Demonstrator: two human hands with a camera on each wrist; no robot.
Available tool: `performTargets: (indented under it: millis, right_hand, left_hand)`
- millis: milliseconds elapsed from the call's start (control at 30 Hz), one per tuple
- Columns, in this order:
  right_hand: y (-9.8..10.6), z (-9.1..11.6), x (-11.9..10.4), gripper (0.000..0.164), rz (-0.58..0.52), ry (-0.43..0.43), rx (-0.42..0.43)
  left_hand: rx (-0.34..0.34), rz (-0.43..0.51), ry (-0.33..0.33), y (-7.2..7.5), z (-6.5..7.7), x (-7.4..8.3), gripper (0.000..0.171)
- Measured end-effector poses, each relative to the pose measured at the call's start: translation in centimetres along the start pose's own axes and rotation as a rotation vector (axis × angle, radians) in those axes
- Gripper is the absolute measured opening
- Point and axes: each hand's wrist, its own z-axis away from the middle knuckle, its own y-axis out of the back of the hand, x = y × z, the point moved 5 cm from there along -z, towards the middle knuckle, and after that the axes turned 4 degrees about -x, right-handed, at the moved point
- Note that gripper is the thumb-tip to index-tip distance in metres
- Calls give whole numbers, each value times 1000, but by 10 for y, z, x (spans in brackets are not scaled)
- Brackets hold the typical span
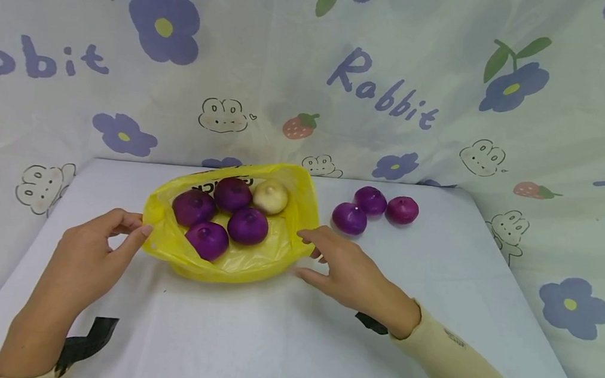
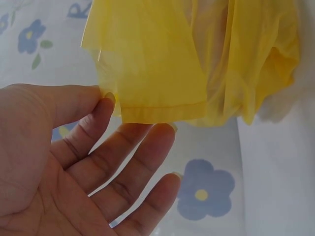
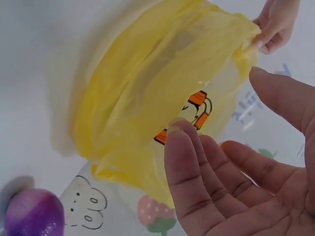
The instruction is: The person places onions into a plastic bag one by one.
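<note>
A yellow plastic bag (image 1: pixel 253 263) lies with its mouth spread wide on the table. Several purple onions (image 1: pixel 247 226) and one pale yellow onion (image 1: pixel 270 196) sit inside it. At the bag's left edge, my left hand (image 1: pixel 94 252) pinches the rim between thumb and index finger; the left wrist view shows the pinched yellow film (image 2: pixel 157 73) close up. My right hand (image 1: pixel 341 264) is by the bag's right rim, fingers loosely bent and thumb apart. In the right wrist view, its fingers (image 3: pixel 184 172) overlap the bag's printed side and grip nothing.
To the right of the bag, three purple onions (image 1: pixel 370 201) sit close together on the white tabletop (image 1: pixel 278 343). A printed cloth (image 1: pixel 270 66) with flowers and rabbits hangs behind and along both sides. Black straps (image 1: pixel 86 341) show at both wrists.
</note>
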Motion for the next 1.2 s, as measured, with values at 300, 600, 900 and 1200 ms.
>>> performTargets:
  millis: [300, 600, 900, 1200]
  right_hand:
    - [4, 12, 17, 56, 4, -49, 17]
    - [10, 19, 45, 62, 42, -116, 78]
    - [23, 6, 76, 77, 141, -209, 58]
    - [30, -4, 99, 77, 160, -245, 71]
  left_hand:
    - [7, 2, -10, 4, -3, 2, 38]
    - [14, 11, -25, 2, -3, 3, 36]
    - [-2, 10, -5, -1, -2, 1, 39]
    - [9, 12, -15, -2, -1, 1, 35]
